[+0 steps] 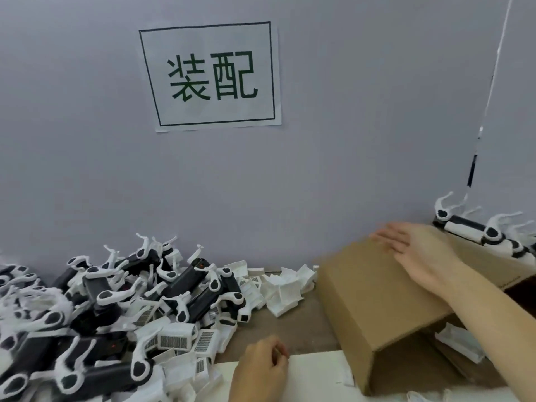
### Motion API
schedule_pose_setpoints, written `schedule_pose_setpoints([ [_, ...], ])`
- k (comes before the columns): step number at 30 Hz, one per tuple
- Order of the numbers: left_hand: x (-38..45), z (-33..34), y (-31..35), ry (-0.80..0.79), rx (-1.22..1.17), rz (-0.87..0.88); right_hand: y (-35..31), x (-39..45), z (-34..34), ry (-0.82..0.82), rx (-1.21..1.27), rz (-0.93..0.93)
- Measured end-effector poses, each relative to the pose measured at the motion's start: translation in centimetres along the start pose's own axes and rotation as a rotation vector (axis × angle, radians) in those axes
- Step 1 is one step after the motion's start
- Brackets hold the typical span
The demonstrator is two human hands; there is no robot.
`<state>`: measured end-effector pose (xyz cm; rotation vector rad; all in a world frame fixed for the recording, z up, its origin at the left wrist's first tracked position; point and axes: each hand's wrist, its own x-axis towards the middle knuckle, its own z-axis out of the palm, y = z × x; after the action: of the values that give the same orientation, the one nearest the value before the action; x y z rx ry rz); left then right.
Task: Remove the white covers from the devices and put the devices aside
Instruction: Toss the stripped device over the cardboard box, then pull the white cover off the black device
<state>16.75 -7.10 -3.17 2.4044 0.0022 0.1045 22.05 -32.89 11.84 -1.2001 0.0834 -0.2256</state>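
Heap of black plastic devices with white hooked clips (121, 303) is lying at 8 o'clock on the brown worktop (293, 329), against the grey wall (87, 140). Loose white plastic covers with barcode labels (282, 288) are sitting at 6 o'clock, just right of the heap. Left hand (262, 365) is resting at 6 o'clock with fingers curled; can't tell if it's pinching anything. Right hand (417, 253) is lying flat, fingers spread, on the tilted brown cardboard box flap (374, 288) at 4 o'clock. More devices (490, 236) are sitting at 3 o'clock behind the box.
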Motion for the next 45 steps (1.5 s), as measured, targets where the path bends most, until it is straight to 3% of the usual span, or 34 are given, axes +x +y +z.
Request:
schedule_pose_setpoints([
  [7, 0.2, 0.3, -0.3, 0.003, -0.039, 0.021, 9.0, -2.6, 12.6, -0.38, -0.85, -0.194],
  [12, 0.0, 0.2, -0.3, -0.014, -0.052, 0.05, 14.1, -2.7, 20.4, -0.504, -1.091, -0.3],
  [18, -0.4, 0.5, -0.9, 0.03, -0.045, -0.055, 17.2, -1.8, 23.2, -0.423, -1.266, -0.278],
  [22, -0.4, 0.4, -0.8, 0.031, -0.051, -0.031, 16.9, -2.3, 22.9, -0.402, -1.204, -0.359],
  [25, -0.1, 0.0, -0.3, -0.04, -0.005, 0.017, 16.3, -2.6, 22.4, -0.354, -1.208, -0.506],
  [32, 0.1, 0.7, -0.7, 0.017, -0.055, 0.068, 11.3, -1.8, 19.0, -0.127, -1.383, -0.971],
  [37, 0.5, 0.8, -0.9, 0.061, -0.149, 0.075, 7.7, -1.3, 15.8, -0.134, -1.492, -1.155],
  [40, 0.8, 1.1, -1.1, 0.093, -0.232, 0.076, 6.3, -0.7, 14.7, -0.044, -1.299, -0.951],
  [45, 0.6, 0.4, -0.5, 0.157, -0.641, 0.086, 6.3, -0.4, 13.2, 0.005, -1.156, -0.289],
])
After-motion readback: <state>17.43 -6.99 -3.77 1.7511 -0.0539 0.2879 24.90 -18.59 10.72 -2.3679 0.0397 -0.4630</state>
